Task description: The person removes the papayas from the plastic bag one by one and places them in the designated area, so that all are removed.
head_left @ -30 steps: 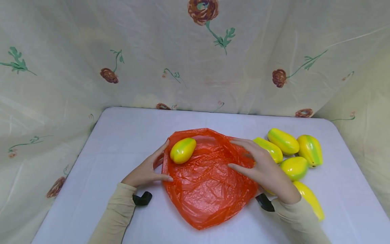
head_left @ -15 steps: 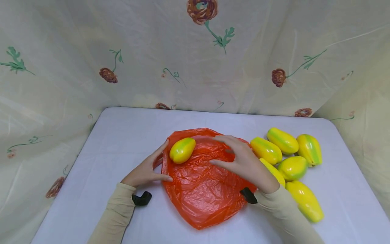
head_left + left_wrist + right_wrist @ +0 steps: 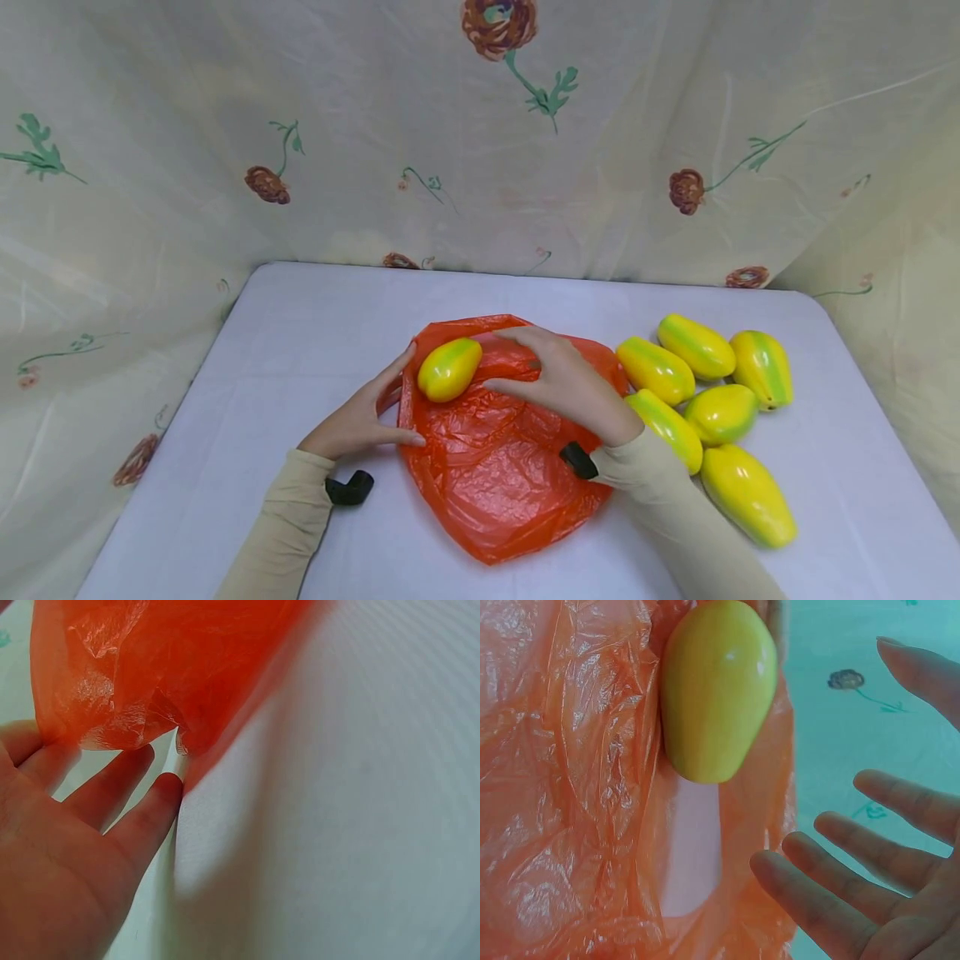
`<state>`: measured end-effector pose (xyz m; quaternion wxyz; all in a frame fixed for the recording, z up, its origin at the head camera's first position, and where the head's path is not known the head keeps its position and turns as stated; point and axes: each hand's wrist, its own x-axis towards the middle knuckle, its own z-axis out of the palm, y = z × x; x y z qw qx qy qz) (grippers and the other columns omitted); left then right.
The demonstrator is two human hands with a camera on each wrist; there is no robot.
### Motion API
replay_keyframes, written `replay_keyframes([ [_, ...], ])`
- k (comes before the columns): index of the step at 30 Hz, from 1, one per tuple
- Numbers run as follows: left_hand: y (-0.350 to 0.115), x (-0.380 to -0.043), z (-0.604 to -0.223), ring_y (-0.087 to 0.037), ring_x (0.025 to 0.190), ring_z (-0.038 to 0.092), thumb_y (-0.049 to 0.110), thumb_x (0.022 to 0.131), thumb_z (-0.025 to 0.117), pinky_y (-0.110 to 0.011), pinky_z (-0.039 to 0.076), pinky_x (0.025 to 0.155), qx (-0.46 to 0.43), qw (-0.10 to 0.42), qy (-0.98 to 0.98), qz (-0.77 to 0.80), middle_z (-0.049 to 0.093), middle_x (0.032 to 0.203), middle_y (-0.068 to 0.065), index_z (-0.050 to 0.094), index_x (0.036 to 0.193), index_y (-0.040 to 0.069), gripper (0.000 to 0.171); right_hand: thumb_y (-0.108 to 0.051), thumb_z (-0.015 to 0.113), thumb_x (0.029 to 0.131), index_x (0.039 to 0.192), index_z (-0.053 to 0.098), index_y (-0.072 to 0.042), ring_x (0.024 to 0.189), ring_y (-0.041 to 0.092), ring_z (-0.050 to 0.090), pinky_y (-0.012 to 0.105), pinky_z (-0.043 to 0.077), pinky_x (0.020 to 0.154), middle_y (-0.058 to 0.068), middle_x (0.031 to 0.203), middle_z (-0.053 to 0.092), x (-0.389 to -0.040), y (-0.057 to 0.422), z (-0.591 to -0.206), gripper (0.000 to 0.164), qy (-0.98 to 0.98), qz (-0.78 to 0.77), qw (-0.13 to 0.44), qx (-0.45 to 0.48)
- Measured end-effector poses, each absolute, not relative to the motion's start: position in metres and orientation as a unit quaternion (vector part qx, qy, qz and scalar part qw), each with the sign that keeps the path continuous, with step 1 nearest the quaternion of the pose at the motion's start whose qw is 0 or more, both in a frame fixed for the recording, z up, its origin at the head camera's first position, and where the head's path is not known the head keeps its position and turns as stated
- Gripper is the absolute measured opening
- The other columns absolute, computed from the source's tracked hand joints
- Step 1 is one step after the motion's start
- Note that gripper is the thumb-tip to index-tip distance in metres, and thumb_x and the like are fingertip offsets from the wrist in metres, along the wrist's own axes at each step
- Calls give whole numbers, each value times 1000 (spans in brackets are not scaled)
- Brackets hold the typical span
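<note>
A thin red plastic bag (image 3: 517,483) lies spread open on the table, crinkled, with one glossy yellow-green papaya (image 3: 450,370) inside its left end. At the bag's left edge is my left hand (image 3: 367,415), its fingertips touching the outer side and its thumb at the rim. In the left wrist view, the left fingers (image 3: 142,817) stretch out fairly straight against the red plastic (image 3: 150,675). My right hand (image 3: 566,383) hovers over the bag, thumb and fingers spread, a little right of the papaya. The right wrist view shows these fingers (image 3: 817,900) apart from the papaya (image 3: 716,694).
Several more papayas (image 3: 720,414) lie grouped on the white table (image 3: 322,333) to the right of the bag. Behind the table hangs a pale flowered cloth (image 3: 360,100). Each wrist carries a black camera mount (image 3: 350,488).
My right hand has moved left from the bag's right rim to over its middle, nearer the papaya inside. More of the papayas on the right now show. My left hand has stayed put.
</note>
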<state>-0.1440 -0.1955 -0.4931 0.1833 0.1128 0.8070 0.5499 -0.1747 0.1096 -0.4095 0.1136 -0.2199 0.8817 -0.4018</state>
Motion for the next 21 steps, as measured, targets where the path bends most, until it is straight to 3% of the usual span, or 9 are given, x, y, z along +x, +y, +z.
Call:
replay_keyframes([
  [11,-196,-144,-491,-28,162,17,25,80,90,-55,34,125,123,187,803,552,12,174,14,14,165,41,115,-54,78,88,145,57,-23,140,31,51,56,51,112,3,149,58,-195,90,-418,69,893,-372,139,-211],
  [21,-198,-145,-494,-27,162,17,24,80,90,-53,32,126,133,186,800,554,11,174,15,14,165,41,115,-53,78,89,146,57,-19,136,28,53,53,54,110,0,145,59,-200,73,-431,69,895,-362,147,-213],
])
